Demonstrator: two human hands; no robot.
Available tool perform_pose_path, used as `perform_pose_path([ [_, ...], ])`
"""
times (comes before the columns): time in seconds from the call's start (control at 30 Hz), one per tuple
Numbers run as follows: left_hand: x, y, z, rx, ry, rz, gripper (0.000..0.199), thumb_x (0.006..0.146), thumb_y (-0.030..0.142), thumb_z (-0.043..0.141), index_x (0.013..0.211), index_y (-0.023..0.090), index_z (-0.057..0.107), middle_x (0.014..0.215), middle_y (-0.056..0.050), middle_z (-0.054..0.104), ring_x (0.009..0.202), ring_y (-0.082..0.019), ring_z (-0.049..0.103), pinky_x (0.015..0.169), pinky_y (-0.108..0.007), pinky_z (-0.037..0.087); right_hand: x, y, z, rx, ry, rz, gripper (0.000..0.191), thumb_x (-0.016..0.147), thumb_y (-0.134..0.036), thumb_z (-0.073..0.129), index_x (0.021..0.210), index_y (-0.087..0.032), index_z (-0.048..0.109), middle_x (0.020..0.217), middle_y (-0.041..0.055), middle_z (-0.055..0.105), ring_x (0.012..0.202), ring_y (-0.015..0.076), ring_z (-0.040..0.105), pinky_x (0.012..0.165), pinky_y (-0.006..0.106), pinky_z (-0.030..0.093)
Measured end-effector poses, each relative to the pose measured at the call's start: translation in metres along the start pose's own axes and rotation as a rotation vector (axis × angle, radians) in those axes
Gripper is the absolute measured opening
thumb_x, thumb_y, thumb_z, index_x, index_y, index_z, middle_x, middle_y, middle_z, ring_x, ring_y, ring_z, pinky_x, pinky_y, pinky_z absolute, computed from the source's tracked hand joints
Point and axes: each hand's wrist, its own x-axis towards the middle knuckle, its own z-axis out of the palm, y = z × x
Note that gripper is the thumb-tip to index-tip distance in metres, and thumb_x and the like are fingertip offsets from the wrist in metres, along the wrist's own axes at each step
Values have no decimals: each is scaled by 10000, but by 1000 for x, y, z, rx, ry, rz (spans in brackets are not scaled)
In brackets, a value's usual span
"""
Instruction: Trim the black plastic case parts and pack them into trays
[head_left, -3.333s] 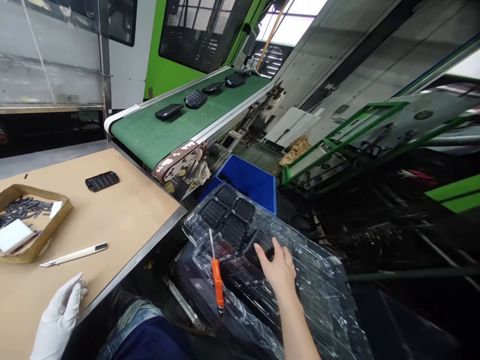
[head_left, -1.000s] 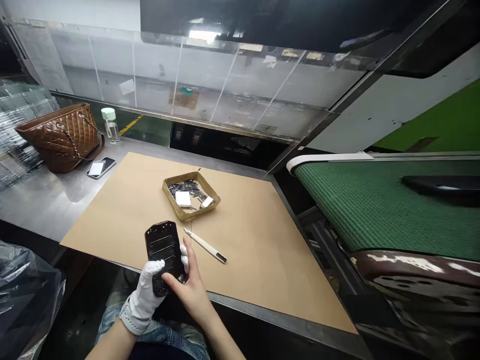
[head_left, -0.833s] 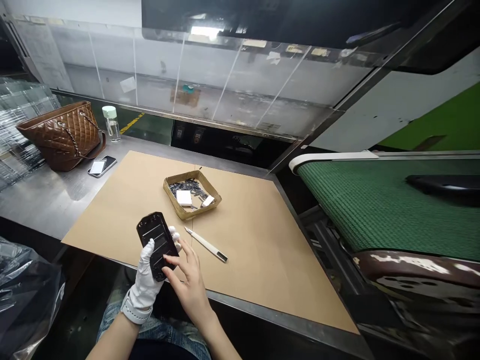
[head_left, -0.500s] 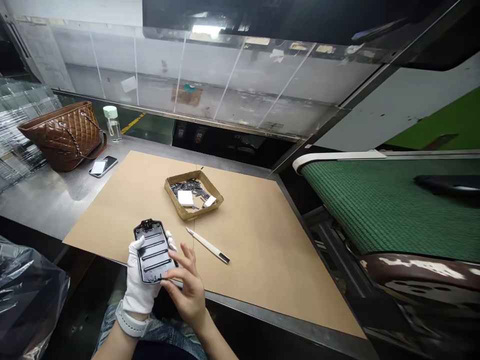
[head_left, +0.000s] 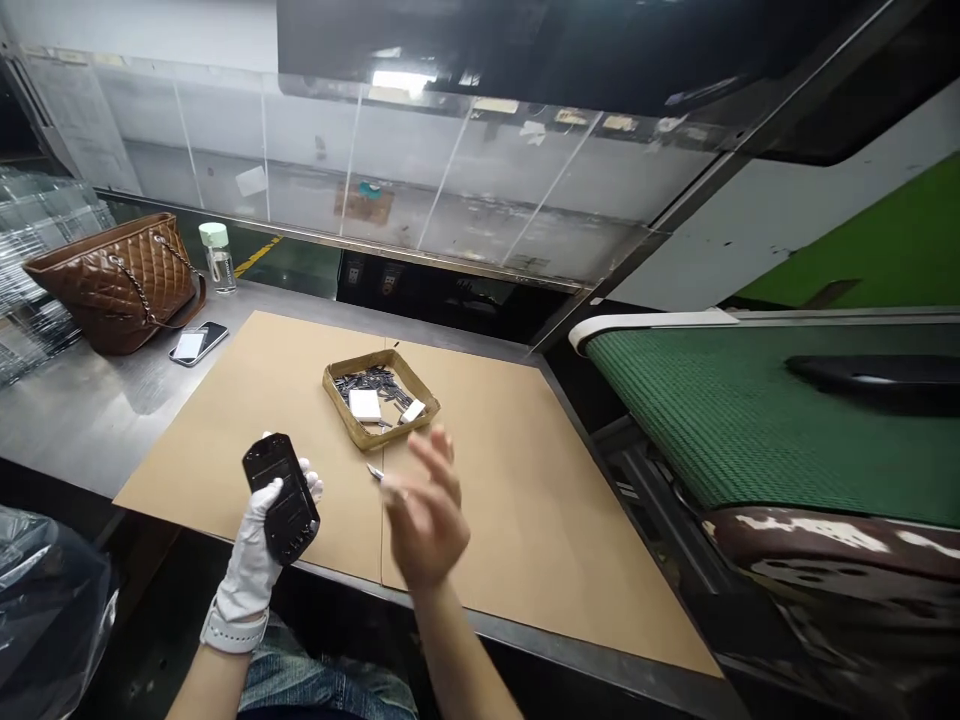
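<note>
Since the last view, your bare right hand has come off the black moulded plastic part and swung up and away. It is blurred, empty, with fingers spread, and well apart from the part. Your gloved left hand alone clamps the part now, tilted, with its dark glossy side turned up instead of the ribbed side, at the near edge of the kraft board. Your right hand hides most of the craft knife, leaving only the blade tip showing just beside it. Open board stretches right towards the green conveyor belt, which carries a black piece. Behind the part sits the shallow tan tray of small dark pieces and white blocks. Farther left, on the steel table, are a quilted brown handbag, a phone and a water bottle.
</note>
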Motion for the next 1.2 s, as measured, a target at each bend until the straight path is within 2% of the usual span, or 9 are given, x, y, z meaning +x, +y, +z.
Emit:
perform_pose_path([
  [0.07,0,1,-7,-88,-131,-49,497,785,388,643,1233,178,596,1156,-95,695,1080,-278,640,992,-404,463,23,35,3,-170,-7,210,173,893,-336,508,941,-254,653,1227,82,631,1310,266,443,1133,550,215],
  [0.13,-2,4,-10,-157,-245,0,558,841,442,571,1358,252,482,1287,-86,624,1194,-304,564,1058,-468,395,32,70,1,-267,-194,477,326,860,-391,510,1112,-209,608,1285,130,581,1302,288,429,1093,537,286],
  [0.23,-8,8,-9,-222,-310,72,598,885,531,474,1434,334,344,1355,-100,568,1245,-316,517,1065,-530,364,7,103,-13,-243,-405,569,332,765,-463,596,925,-184,678,921,121,699,887,289,645,818,470,515],
  [0.33,-14,8,-6,-249,-290,66,638,871,604,439,1440,333,333,1313,-125,599,1212,-314,548,1045,-531,385,-39,109,-34,-240,-520,598,330,664,-524,678,736,-202,686,732,82,675,740,276,640,711,433,535],
  [0.47,-21,1,3,-270,-238,49,610,866,587,472,1416,340,381,1228,-106,657,1126,-282,615,1040,-513,391,-73,94,-46,-245,-528,627,385,840,-519,490,858,-193,692,839,109,695,827,264,650,754,404,528],
  [0.63,-28,-16,14,-264,-179,59,571,828,550,570,1360,372,460,1182,-57,686,1046,-244,657,1034,-455,410,-62,34,-31,-1,-562,611,423,959,-371,383,1307,-186,535,1102,109,711,936,202,696,774,338,578],
  [0.73,-31,-26,13,-257,-172,72,542,821,546,585,1333,398,487,1236,-19,661,1116,-224,621,1064,-408,386,-50,-13,-22,154,-592,473,369,940,-281,474,1298,-242,557,1258,79,647,1145,208,619,911,329,548],
  [0.83,-36,-34,10,-267,-159,75,520,805,560,596,1279,349,566,1260,-16,648,1184,-215,574,1095,-369,354,-43,-44,-14,153,-576,337,363,914,-192,513,1262,-258,590,1190,68,686,1105,206,645,893,297,563],
  [1.2,-46,-42,14,-230,-156,199,547,836,529,571,1354,384,471,1411,22,516,1304,-253,453,1139,-422,297,-46,-56,-5,119,-518,268,393,897,-128,517,1270,-233,589,1142,76,700,1094,199,650,934,285,534],
])
